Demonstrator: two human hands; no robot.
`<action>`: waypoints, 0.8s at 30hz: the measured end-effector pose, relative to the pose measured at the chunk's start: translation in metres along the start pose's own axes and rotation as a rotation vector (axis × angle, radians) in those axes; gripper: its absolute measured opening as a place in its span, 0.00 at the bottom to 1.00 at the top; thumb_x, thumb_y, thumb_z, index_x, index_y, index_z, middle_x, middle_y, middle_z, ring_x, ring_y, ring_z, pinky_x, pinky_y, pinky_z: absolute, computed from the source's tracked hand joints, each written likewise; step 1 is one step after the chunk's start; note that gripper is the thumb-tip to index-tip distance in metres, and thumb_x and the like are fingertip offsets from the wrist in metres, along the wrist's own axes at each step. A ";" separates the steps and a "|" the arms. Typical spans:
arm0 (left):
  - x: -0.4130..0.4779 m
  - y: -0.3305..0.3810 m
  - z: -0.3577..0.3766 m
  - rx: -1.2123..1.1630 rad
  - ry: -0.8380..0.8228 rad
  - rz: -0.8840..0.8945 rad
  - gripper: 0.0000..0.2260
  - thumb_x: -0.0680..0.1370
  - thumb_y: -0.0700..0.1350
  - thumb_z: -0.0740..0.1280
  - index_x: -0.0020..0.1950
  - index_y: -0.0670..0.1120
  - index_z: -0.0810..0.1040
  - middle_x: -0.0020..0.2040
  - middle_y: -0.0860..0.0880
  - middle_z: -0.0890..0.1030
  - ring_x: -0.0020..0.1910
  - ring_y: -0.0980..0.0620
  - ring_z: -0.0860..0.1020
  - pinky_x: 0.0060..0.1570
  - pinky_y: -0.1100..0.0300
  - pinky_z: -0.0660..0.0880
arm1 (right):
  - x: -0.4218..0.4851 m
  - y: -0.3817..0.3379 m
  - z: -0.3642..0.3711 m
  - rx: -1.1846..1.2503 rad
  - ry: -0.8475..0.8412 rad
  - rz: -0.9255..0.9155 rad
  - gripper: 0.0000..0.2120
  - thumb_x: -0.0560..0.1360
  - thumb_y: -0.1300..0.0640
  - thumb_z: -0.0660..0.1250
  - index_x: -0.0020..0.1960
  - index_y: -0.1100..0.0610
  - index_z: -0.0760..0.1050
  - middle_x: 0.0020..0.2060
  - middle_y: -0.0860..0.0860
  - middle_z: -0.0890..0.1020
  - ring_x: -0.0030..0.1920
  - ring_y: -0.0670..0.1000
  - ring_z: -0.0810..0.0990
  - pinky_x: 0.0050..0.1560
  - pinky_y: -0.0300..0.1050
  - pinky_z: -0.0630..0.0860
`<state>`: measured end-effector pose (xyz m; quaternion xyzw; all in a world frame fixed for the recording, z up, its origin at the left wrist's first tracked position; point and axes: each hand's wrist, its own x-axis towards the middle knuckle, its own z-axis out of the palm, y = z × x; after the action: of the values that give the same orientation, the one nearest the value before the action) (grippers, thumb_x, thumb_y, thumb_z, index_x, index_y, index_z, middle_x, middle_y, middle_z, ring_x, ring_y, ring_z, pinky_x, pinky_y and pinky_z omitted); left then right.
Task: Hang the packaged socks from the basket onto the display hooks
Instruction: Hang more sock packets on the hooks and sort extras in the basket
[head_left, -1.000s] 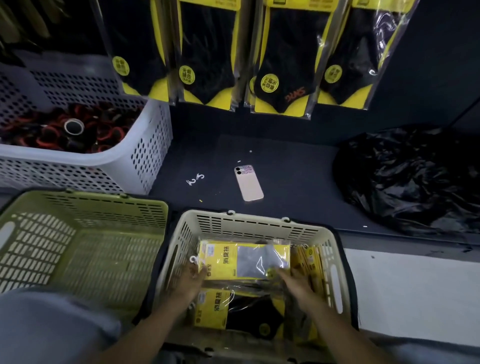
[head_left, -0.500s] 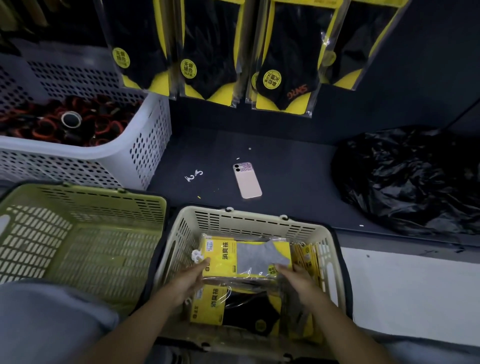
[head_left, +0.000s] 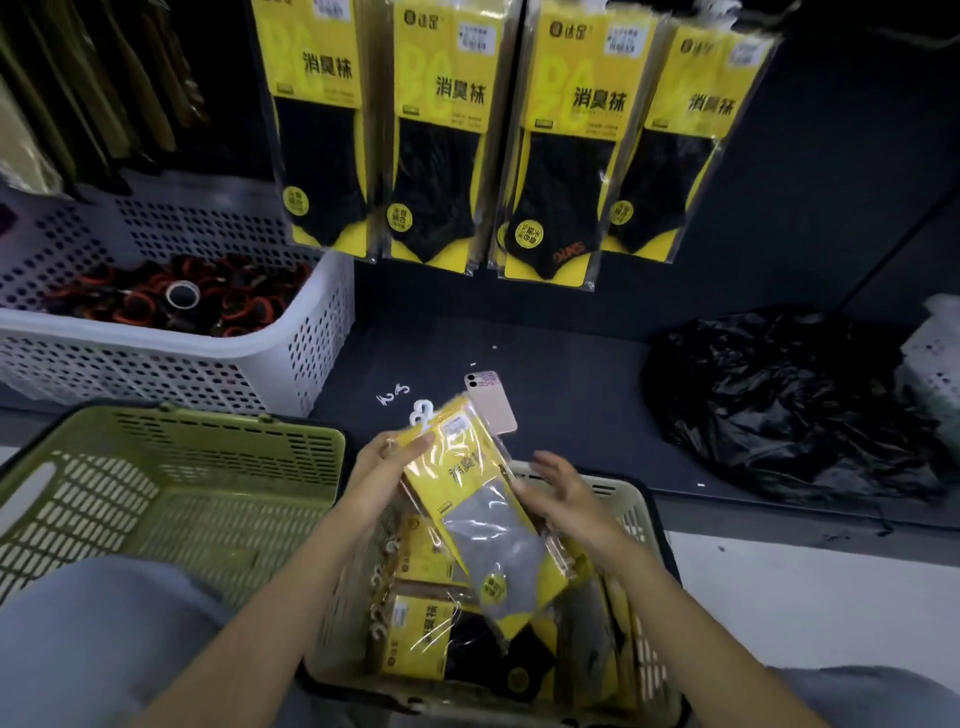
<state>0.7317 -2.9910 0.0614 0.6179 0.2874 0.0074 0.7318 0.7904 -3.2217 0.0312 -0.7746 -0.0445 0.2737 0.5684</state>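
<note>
My left hand (head_left: 387, 470) grips the top of a yellow sock pack (head_left: 488, 512) with grey socks, its white hanger (head_left: 421, 413) pointing up and away. The pack is lifted above the beige basket (head_left: 641, 525), tilted. My right hand (head_left: 563, 499) touches the pack's right edge with relaxed, spread fingers. More yellow sock packs (head_left: 421, 644) lie in the basket below. Several hanging sock packs (head_left: 441, 135) with black socks fill the display at the top; their hooks are out of view.
An olive-green basket (head_left: 171, 499) sits to the left. A white perforated bin (head_left: 171, 353) with red-and-black rolls stands behind it. A pink phone (head_left: 493, 402) and small white hooks (head_left: 392, 395) lie on the dark shelf. A black plastic bag (head_left: 789, 400) is at right.
The grey-sock pack has been lifted out of the basket and turned from lying sideways to pointing away. My view has tilted up, showing more of the hanging packs.
</note>
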 end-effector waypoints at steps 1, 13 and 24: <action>-0.003 0.012 0.007 -0.008 -0.026 0.028 0.10 0.72 0.47 0.73 0.51 0.46 0.79 0.47 0.45 0.83 0.46 0.48 0.81 0.55 0.53 0.74 | -0.003 -0.016 0.003 0.021 -0.019 -0.058 0.34 0.61 0.36 0.73 0.63 0.43 0.67 0.63 0.41 0.74 0.61 0.40 0.74 0.60 0.37 0.73; -0.031 0.110 0.062 -0.063 -0.576 0.161 0.31 0.68 0.58 0.73 0.68 0.52 0.69 0.61 0.48 0.80 0.60 0.45 0.78 0.60 0.44 0.73 | -0.042 -0.143 -0.031 0.398 0.286 -0.428 0.15 0.69 0.51 0.72 0.52 0.56 0.79 0.49 0.54 0.85 0.51 0.56 0.83 0.52 0.50 0.80; -0.038 0.169 0.099 0.005 -0.330 0.431 0.24 0.64 0.61 0.72 0.56 0.53 0.78 0.49 0.56 0.85 0.47 0.59 0.83 0.36 0.72 0.76 | -0.056 -0.183 -0.077 0.451 0.405 -0.560 0.13 0.72 0.54 0.68 0.54 0.59 0.78 0.50 0.53 0.85 0.52 0.52 0.83 0.53 0.47 0.79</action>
<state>0.8006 -3.0544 0.2379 0.6595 0.0259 0.0616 0.7487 0.8243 -3.2450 0.2332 -0.6266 -0.0796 -0.0469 0.7738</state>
